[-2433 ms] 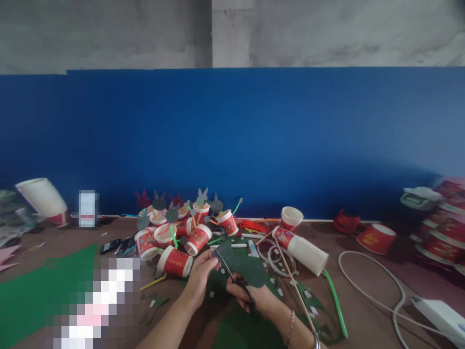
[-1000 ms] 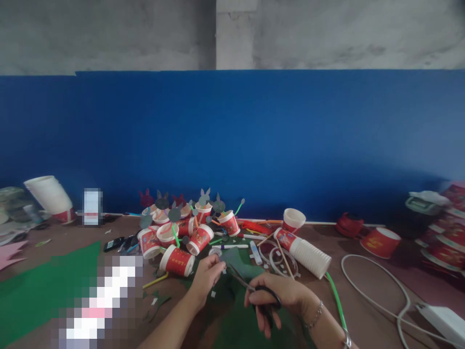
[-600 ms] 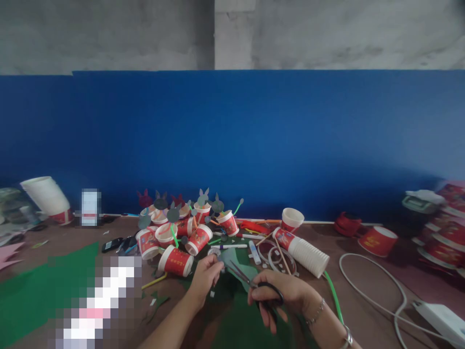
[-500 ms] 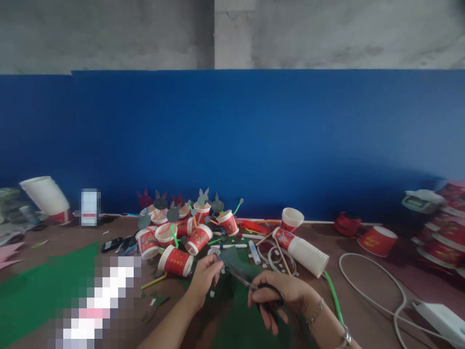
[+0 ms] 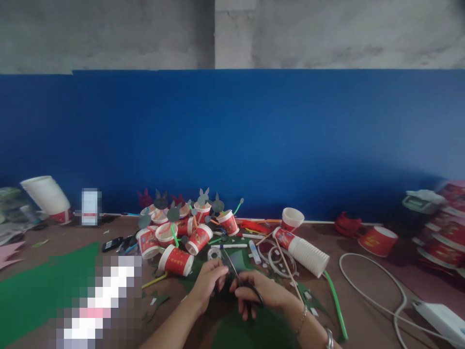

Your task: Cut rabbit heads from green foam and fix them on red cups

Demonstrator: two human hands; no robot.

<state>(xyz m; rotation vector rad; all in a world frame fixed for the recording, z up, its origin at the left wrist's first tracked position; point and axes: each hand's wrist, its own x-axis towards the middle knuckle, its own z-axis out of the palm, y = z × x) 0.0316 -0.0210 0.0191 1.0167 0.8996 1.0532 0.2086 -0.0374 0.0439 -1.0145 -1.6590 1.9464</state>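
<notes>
One pair of slim-bladed, black-handled scissors is held in the right hand over green paper on the tabletop; whether the left hand's bent fingers grip anything, I cannot tell. Nearby lie one tape roll and two clear rings.

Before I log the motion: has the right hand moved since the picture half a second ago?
Yes: the right hand has shifted leftward in the view, away from the unmoved stacked cups and closer to the left hand.
</notes>
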